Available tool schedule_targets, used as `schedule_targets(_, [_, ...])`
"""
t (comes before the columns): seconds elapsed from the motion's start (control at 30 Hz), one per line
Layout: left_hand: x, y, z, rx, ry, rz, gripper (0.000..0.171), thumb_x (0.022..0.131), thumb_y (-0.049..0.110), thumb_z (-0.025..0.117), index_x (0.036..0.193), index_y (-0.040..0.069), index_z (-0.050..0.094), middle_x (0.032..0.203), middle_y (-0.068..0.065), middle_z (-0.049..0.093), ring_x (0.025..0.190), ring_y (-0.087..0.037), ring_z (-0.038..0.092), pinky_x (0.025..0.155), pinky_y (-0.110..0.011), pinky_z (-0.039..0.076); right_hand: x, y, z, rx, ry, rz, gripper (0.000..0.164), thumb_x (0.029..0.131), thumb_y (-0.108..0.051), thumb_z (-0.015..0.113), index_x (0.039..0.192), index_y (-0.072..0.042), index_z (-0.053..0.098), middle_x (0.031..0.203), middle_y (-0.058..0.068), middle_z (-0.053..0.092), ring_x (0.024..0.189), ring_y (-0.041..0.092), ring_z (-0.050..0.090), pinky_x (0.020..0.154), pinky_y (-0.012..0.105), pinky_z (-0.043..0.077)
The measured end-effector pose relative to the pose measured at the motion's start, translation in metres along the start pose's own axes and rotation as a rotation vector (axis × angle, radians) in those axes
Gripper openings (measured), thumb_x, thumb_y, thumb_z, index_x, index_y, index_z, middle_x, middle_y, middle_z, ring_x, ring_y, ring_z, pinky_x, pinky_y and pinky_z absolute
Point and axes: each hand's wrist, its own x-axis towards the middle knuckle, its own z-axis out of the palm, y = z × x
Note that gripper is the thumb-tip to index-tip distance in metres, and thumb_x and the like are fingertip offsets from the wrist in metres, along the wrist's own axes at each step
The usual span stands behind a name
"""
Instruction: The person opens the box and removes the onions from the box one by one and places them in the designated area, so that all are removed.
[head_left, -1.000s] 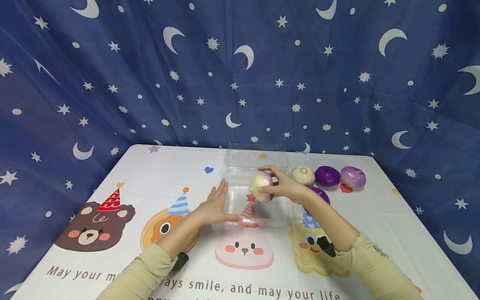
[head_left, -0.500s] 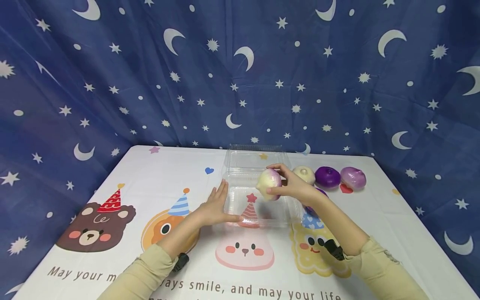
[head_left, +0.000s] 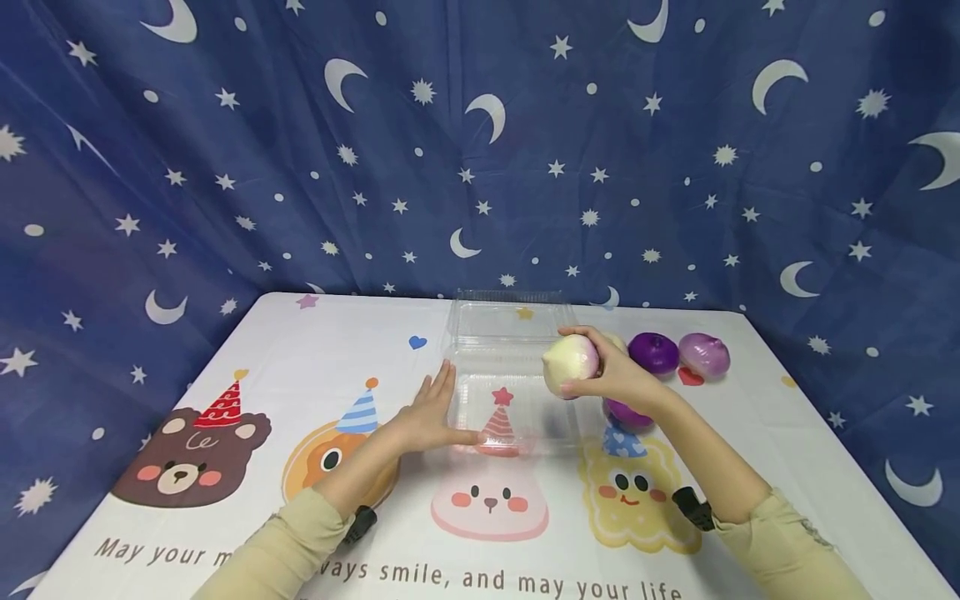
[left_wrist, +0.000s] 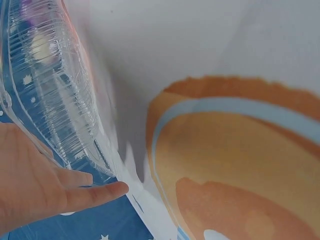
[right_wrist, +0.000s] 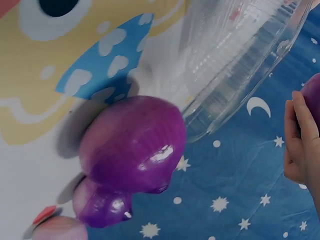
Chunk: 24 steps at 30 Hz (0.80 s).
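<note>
My right hand point(head_left: 621, 377) grips a cream-and-purple onion point(head_left: 572, 367) over the right side of a clear plastic clamshell box point(head_left: 542, 423). The box stands on the cloth with its lid folded back. My left hand point(head_left: 426, 422) rests against the box's left side, fingers straight, thumb stretched along the front edge. In the left wrist view, the fingertips point(left_wrist: 117, 188) lie along the ribbed plastic wall. Close to the box's right side sits a purple onion point(head_left: 630, 417), large in the right wrist view. Only a sliver of a cream onion point(head_left: 617, 341) shows behind my right hand.
A dark purple onion point(head_left: 654, 354) and a lilac onion point(head_left: 705, 356) stand to the right of the box. The white printed tablecloth point(head_left: 360, 333) covers the table, and a blue star-and-moon curtain point(head_left: 420, 233) hangs behind it.
My right hand has moved right with the onion, from over the middle of the box to its right side. My left hand has stayed in place.
</note>
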Motion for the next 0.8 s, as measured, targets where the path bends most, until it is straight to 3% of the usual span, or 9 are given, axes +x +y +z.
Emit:
schedule_targets(0.13, [0.002, 0.002, -0.002, -0.001, -0.009, -0.003, 0.115, 0.076, 0.054, 0.069, 0.151, 0.005, -0.003, 0.159, -0.007, -0.011, 0.145, -0.042, -0.004, 0.097, -0.078, 0.022, 0.0, 0.007, -0.007, -0.034, 0.026, -0.05, 0.075, 0.074, -0.022, 0.08, 0.137, -0.014, 0.039, 0.133, 0.02, 0.033, 0.114, 0.035, 0.046, 0.088, 0.042, 0.054])
schedule_targets(0.37, [0.004, 0.003, -0.006, 0.021, -0.024, -0.003, 0.115, 0.077, 0.054, 0.068, 0.151, 0.005, -0.003, 0.159, -0.009, -0.011, 0.144, -0.042, -0.004, 0.097, -0.078, 0.02, -0.003, 0.015, -0.014, -0.07, 0.001, -0.186, 0.07, 0.074, -0.016, 0.08, 0.131, -0.004, 0.042, 0.13, 0.021, 0.041, 0.112, 0.035, 0.05, 0.089, 0.045, 0.053])
schedule_targets(0.6, [0.004, 0.005, -0.007, 0.052, -0.019, 0.012, 0.115, 0.076, 0.057, 0.067, 0.151, 0.003, -0.001, 0.159, -0.011, -0.009, 0.144, -0.043, -0.002, 0.096, -0.078, 0.022, -0.01, 0.026, -0.018, -0.16, 0.099, -0.2, 0.07, 0.073, -0.015, 0.081, 0.129, -0.004, 0.041, 0.128, 0.018, 0.049, 0.11, 0.032, 0.052, 0.088, 0.044, 0.053])
schedule_targets(0.8, [0.0, 0.006, -0.007, 0.05, -0.026, 0.004, 0.114, 0.076, 0.055, 0.069, 0.151, 0.001, 0.001, 0.16, -0.012, -0.007, 0.144, -0.043, -0.002, 0.096, -0.079, 0.02, -0.016, 0.036, -0.024, -0.216, 0.123, -0.235, 0.075, 0.073, -0.012, 0.08, 0.134, -0.003, 0.037, 0.134, 0.02, 0.045, 0.118, 0.038, 0.05, 0.096, 0.055, 0.046])
